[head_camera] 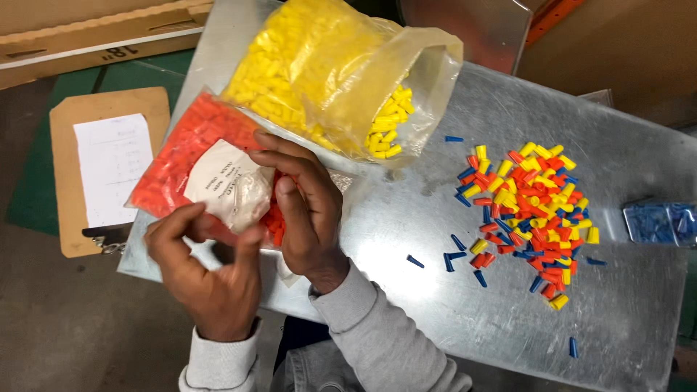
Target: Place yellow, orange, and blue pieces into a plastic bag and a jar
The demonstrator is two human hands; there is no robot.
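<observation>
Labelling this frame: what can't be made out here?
- Head view: the mouth of the orange bag is covered by the left hand and right hand; open or sealed, cannot tell.
- Head view: the bag of blue pieces is cut off by the right edge.
- Head view: writing on the clipboard sheet is too small.
- Head view: the yellow bag hides the metal table behind it.

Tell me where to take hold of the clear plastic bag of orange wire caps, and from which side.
Best taken at the near, lower edge of the clear plastic bag of orange wire caps, coming from the person's side. There the film looks slack and flat, and the left hand and right hand already pinch it. The far end lies tucked under the clear bag of yellow caps, so a grip there seems awkward.
</observation>
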